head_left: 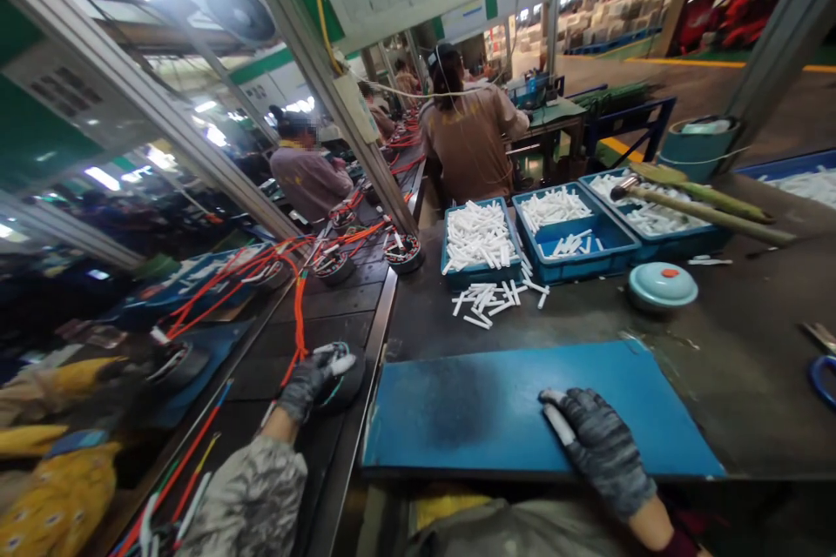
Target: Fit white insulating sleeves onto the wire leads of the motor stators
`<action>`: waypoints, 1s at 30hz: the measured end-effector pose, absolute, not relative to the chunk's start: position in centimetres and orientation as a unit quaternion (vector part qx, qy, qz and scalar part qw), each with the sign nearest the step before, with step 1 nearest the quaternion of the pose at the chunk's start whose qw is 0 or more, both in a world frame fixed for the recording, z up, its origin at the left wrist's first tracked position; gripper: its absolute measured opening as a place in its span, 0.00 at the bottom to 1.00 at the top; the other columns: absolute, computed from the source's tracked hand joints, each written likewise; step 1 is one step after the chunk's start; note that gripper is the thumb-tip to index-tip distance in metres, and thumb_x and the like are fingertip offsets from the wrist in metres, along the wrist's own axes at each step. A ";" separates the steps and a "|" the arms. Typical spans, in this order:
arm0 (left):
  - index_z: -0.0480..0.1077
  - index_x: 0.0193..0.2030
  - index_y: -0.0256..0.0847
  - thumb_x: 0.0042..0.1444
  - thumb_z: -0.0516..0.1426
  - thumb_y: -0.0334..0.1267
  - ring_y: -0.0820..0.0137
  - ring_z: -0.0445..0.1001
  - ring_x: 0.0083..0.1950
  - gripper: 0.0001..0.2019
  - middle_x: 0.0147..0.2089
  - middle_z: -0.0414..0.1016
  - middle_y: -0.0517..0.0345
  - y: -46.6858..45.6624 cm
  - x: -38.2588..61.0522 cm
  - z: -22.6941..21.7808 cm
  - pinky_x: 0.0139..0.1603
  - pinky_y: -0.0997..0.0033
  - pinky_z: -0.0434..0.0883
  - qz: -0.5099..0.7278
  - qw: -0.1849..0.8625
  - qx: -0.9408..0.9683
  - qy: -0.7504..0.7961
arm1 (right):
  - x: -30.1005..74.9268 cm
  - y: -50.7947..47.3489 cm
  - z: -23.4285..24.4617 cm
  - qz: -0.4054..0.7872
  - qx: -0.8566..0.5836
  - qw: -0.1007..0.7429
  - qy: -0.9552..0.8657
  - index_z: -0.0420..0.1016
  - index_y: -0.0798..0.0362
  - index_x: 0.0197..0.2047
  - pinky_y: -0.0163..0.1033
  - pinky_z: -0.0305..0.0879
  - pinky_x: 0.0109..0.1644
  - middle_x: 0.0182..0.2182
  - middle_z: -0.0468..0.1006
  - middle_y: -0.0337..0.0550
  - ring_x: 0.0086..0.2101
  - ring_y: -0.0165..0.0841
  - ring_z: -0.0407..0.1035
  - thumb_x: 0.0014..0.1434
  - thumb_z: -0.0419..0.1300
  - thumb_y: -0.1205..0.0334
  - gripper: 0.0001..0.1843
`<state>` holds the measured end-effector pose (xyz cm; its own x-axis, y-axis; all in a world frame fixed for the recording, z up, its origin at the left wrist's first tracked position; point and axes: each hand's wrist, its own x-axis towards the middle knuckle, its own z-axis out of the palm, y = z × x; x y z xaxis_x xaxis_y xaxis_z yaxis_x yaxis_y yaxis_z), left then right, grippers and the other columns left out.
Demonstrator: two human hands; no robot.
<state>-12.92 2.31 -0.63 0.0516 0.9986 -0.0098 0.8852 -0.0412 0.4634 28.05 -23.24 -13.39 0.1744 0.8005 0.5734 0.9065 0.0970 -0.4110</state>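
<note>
My left hand (308,385), in a grey glove with whitish fingertips, reaches onto the conveyor. Its fingers grip the near edge of a dark round motor stator (345,385); orange-red lead wires (299,318) run up behind the hand. My right hand (597,444), in a dark striped glove, rests on a blue mat (450,409) with the thumb stretched out to the left. I see nothing in it. White short tubes (487,303) lie loose on the dark bench beyond the mat.
Blue bins (581,259) of white tubes line the bench's far side. A lidded round bowl (663,285), a wooden-handled tool (711,213) and scissors (824,357) lie right. More stators (403,252) stand along the conveyor. A co-worker's yellow sleeve (58,496) is left; other people sit ahead.
</note>
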 end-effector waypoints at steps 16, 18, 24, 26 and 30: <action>0.73 0.62 0.52 0.67 0.55 0.44 0.62 0.72 0.67 0.19 0.63 0.77 0.58 -11.7 1.8 6.9 0.75 0.56 0.64 0.113 0.242 0.938 0.222 | 27.2 -21.1 -7.8 0.230 -0.670 0.432 -0.558 0.81 0.48 0.56 0.53 0.70 0.62 0.51 0.83 0.48 0.51 0.43 0.76 0.67 0.55 0.43 0.24; 0.71 0.65 0.47 0.68 0.55 0.45 0.62 0.71 0.68 0.20 0.65 0.75 0.55 -9.8 2.1 7.3 0.74 0.56 0.64 0.149 0.196 0.931 0.271 | 26.8 -20.4 -7.1 0.274 -0.658 0.466 -0.524 0.77 0.49 0.60 0.53 0.68 0.65 0.55 0.82 0.47 0.54 0.43 0.75 0.66 0.58 0.44 0.26; 0.70 0.66 0.42 0.65 0.61 0.46 0.60 0.68 0.71 0.24 0.70 0.68 0.51 -4.1 5.2 0.2 0.73 0.58 0.66 0.116 0.229 0.923 0.288 | 26.3 -17.8 -5.6 0.365 -0.589 0.534 -0.483 0.74 0.50 0.63 0.53 0.62 0.71 0.60 0.78 0.45 0.60 0.40 0.72 0.69 0.55 0.45 0.27; 0.75 0.60 0.43 0.68 0.57 0.43 0.62 0.73 0.66 0.17 0.67 0.73 0.52 -4.3 5.4 -1.3 0.71 0.60 0.69 0.124 0.232 0.923 0.282 | 26.4 -17.2 -5.3 0.390 -0.569 0.530 -0.494 0.75 0.49 0.63 0.52 0.61 0.71 0.60 0.78 0.44 0.61 0.39 0.71 0.69 0.55 0.44 0.27; 0.77 0.58 0.40 0.70 0.54 0.41 0.63 0.77 0.62 0.16 0.65 0.75 0.50 -5.4 4.1 -0.4 0.68 0.60 0.72 0.167 0.186 0.918 0.308 | 26.8 -16.0 -4.8 0.440 -0.508 0.495 -0.551 0.72 0.46 0.66 0.54 0.60 0.72 0.64 0.75 0.41 0.63 0.40 0.69 0.68 0.56 0.40 0.30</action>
<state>4.09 -5.35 -0.40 0.7553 0.6268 0.1916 0.5031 -0.7418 0.4434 26.80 -16.03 -4.80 0.0059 0.9952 0.0975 0.1234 0.0960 -0.9877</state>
